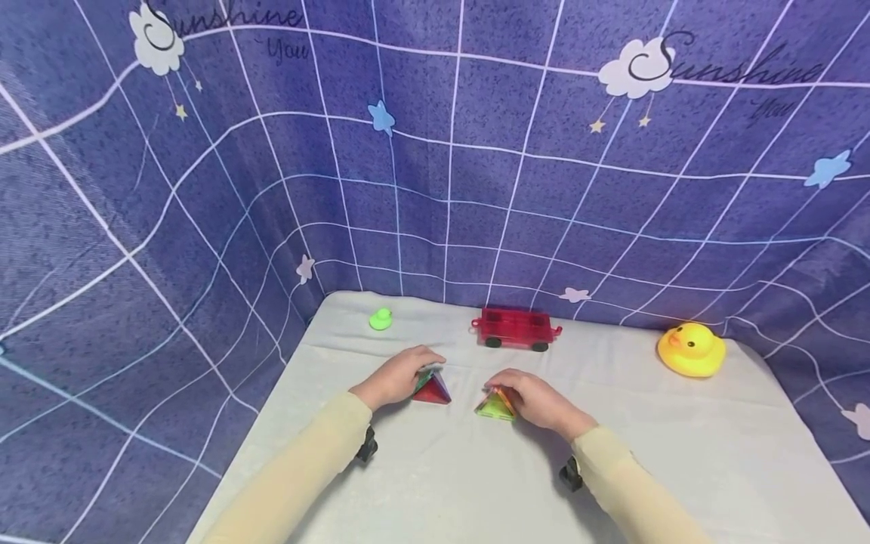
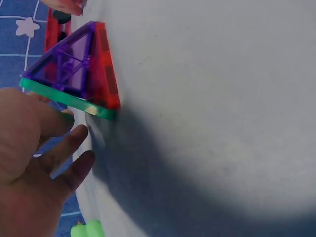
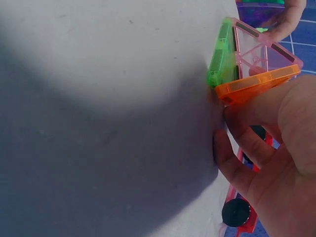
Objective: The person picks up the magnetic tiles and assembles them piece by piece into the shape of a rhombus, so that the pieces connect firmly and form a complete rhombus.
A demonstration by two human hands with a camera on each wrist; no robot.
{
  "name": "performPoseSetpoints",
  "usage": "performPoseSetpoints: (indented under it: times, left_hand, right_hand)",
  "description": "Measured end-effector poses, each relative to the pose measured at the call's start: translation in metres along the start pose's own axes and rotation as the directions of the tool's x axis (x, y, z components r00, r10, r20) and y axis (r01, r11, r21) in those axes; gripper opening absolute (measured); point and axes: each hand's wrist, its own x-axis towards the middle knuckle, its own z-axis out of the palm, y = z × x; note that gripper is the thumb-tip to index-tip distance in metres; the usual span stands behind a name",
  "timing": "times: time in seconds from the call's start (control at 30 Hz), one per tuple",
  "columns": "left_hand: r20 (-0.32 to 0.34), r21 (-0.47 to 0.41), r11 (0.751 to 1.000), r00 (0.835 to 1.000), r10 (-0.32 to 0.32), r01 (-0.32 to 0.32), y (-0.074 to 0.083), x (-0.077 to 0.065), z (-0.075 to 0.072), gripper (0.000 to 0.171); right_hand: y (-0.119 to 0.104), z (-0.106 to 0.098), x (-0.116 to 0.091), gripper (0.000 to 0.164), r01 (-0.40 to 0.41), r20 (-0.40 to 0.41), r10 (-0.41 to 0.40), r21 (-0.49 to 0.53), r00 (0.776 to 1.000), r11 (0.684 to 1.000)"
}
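Observation:
My left hand (image 1: 399, 375) pinches a small pyramid of magnetic tiles (image 1: 432, 390) just left of the middle of the table. Its red, purple (image 2: 74, 64) and green sides show in the left wrist view, with the thumb and a finger at the green tile. To the right, my right hand (image 1: 541, 400) grips a second pyramid of magnetic tiles (image 1: 496, 406). Lime green, pink and orange (image 3: 259, 83) sides make it up, and my fingers are at the orange one. A short gap separates the two pyramids. Fingertips behind each pyramid are partly hidden.
Behind the hands stands a red toy wagon (image 1: 515, 327) with black wheels. A small green duck (image 1: 381, 319) sits at the back left and a larger yellow duck (image 1: 691, 350) at the back right. A blue patterned curtain (image 1: 421, 189) hangs around the white-covered table (image 1: 421, 483).

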Motion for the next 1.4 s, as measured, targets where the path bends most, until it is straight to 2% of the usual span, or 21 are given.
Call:
performPoseSetpoints:
  times: [0.13,0.27,0.53,0.7,0.9,1.03,1.2,1.4]
  left_hand:
    - [0.018,0.0,0.999,0.999,0.048,-0.048,-0.002,-0.002,0.003,0.058]
    - [0.02,0.007,0.998,0.998,0.061,-0.061,-0.003,-0.003,0.003,0.053]
    - [0.03,-0.008,1.0,1.0,-0.005,0.005,-0.003,-0.006,0.001,0.042]
    - [0.013,-0.019,0.998,0.998,-0.055,0.055,-0.005,-0.013,0.005,0.037]
    - [-0.026,-0.016,0.998,0.998,-0.06,0.06,-0.008,-0.025,0.009,0.037]
    - [-0.049,-0.02,0.996,0.995,-0.085,0.084,-0.008,-0.032,0.013,0.036]
    - [-0.077,-0.056,0.992,0.99,-0.119,0.115,-0.006,-0.038,0.016,0.032]
    - [-0.085,-0.048,0.992,0.99,-0.116,0.112,-0.004,-0.039,0.018,0.034]
  right_hand:
    - [-0.001,0.0,-0.001,0.037,-0.037,0.024,0.036,0.024,0.999,0.999]
    - [-0.002,-0.002,-0.004,0.042,-0.093,0.039,0.091,0.041,0.995,0.995]
    - [0.001,-0.009,-0.015,0.041,-0.191,0.033,0.19,0.037,0.981,0.981]
    - [0.003,-0.011,-0.025,0.038,-0.237,0.038,0.236,0.044,0.971,0.97]
    - [0.004,-0.013,-0.038,0.038,-0.218,0.006,0.218,0.037,0.976,0.975]
    - [0.004,-0.014,-0.044,0.032,-0.205,-0.036,0.206,0.025,0.978,0.978]
    - [0.003,-0.015,-0.048,0.024,-0.238,-0.055,0.238,0.01,0.97,0.971]
    - [0.001,-0.014,-0.049,0.033,-0.268,-0.061,0.267,-0.002,0.962,0.963]
